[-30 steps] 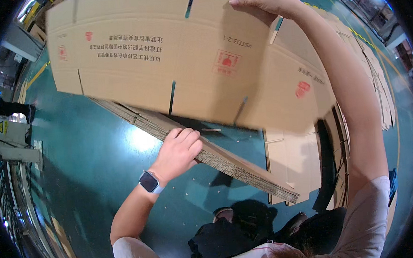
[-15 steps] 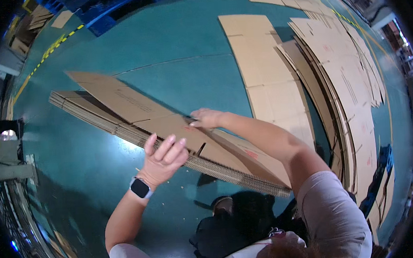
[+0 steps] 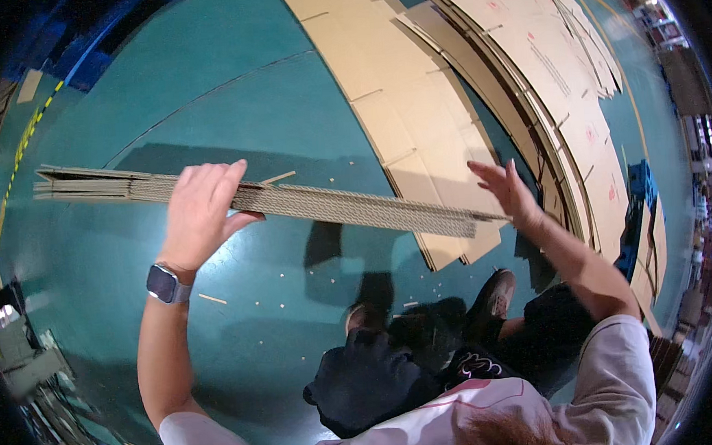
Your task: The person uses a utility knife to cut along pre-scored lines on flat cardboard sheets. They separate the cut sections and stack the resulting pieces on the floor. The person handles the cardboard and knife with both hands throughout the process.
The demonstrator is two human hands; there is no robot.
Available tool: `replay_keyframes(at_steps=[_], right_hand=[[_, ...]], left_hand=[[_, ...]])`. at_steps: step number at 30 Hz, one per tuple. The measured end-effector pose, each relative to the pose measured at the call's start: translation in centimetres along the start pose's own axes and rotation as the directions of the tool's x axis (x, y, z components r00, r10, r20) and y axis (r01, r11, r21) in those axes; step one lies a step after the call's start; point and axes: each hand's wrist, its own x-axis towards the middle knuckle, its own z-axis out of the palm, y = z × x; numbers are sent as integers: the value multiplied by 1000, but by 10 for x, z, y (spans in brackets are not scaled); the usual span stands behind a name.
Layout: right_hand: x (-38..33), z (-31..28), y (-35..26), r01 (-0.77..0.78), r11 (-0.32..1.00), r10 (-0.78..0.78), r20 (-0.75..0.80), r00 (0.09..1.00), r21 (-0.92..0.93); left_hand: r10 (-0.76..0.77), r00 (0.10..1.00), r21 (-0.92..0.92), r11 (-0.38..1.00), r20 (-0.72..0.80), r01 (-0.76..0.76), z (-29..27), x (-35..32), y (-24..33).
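A thick stack of flattened cardboard boxes (image 3: 339, 212) stands edge-up in front of me, its corrugated edges facing me. My left hand (image 3: 202, 211), with a watch on the wrist, is clamped over the stack left of its middle, the thumb on the near side. At the stack's left end the sheets fan slightly apart. Beside the right end is my right hand (image 3: 510, 190), fingers spread and thumb raised. Whether its palm touches the cardboard I cannot tell.
Flat cardboard sheets (image 3: 397, 97) lie on the green floor (image 3: 226, 92) beyond my right hand. A larger pile of flattened boxes (image 3: 555, 72) is farther right, near a blue pallet (image 3: 640, 181). Small cardboard scraps (image 3: 212, 299) litter the floor by my feet.
The loose top box has folded down against the stack, which now stands more level and edge-up. My left hand has closed over it; my right hand has moved off its top toward the right end.
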Motion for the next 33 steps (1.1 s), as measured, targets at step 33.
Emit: replay_keyframes(at_steps=[33], right_hand=[[49, 140, 81, 370, 890, -290, -295, 910, 266]], left_hand=[[-231, 899, 94, 973, 372, 211, 11, 59, 83]])
